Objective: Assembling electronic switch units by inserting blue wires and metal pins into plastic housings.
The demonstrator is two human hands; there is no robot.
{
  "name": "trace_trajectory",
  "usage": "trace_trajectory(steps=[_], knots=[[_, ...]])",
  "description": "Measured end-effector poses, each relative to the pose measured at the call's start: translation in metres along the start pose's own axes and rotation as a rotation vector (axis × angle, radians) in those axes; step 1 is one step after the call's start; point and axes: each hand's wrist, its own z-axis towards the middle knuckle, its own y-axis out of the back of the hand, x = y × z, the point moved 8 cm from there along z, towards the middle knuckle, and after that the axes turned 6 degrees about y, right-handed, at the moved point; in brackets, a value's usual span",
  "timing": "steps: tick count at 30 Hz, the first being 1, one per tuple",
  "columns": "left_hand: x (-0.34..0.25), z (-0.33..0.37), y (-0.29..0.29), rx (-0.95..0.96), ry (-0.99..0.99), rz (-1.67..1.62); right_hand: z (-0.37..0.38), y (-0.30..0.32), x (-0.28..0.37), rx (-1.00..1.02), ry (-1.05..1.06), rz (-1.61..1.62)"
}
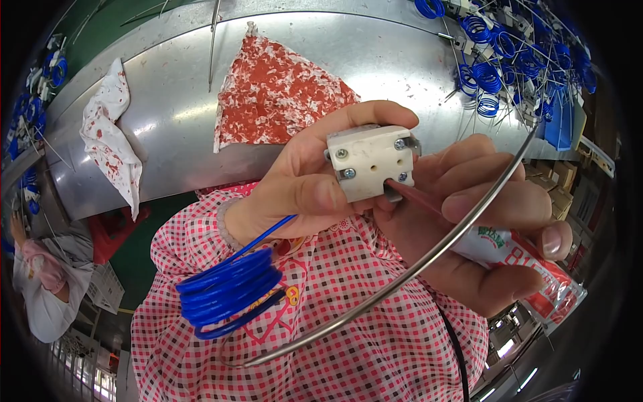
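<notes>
While steadying the white block (368, 157) in the left hand (295, 167), grip only its outer edges, leaving the holes and screws (341, 153) on the front face uncovered. For the step in hand, seemingly squeezing paste out of the red-and-white tube (552, 288) into the dark opening by the block's lower right edge, press gently and evenly. Aim the narrow reddish nozzle (423, 198) straight into that opening, and avoid smearing the neighbouring screw. Better to add a little, check, then add more than to flood the slot. Watch out for the bent metal rod (341, 321), crossing in front of the right hand and apt to snag during a sudden turn. Leave the blue coil (231, 295) free below the left wrist, without tugging.

Left hand: closed on the block, with thumb at the left edge and forefinger along the top. Right hand (502, 197): wrapped around the tube, with nozzle toward the block. As for the block's place: inside the left grip, just left of the right hand's fingers, in front of the checked shirt (388, 355). Nozzle depth in the opening: impossible to tell.
</notes>
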Motion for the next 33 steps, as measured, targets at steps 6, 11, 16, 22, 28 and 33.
trace_trajectory(steps=[6, 11, 16, 22, 28, 33], knots=[[0.0, -0.001, 0.005, -0.028, -0.015, 0.021, 0.006, -0.014, -0.002, 0.175, 0.006, -0.146], [0.002, 0.002, 0.003, -0.011, -0.017, -0.01, -0.002, -0.006, 0.006, -0.187, 0.162, -0.165], [-0.001, -0.001, 0.006, -0.028, -0.044, 0.018, 0.012, -0.023, -0.003, 0.165, -0.074, -0.404], [0.003, 0.0, 0.006, -0.164, 0.139, -0.084, 0.004, -0.02, 0.008, 0.01, 0.045, -0.396], [0.008, -0.002, 0.007, -0.174, 0.19, -0.084, -0.003, -0.019, 0.009, 0.11, 0.06, -0.29], [0.01, -0.002, 0.009, -0.209, 0.182, -0.065, -0.006, -0.02, 0.014, 0.077, 0.16, -0.353]])
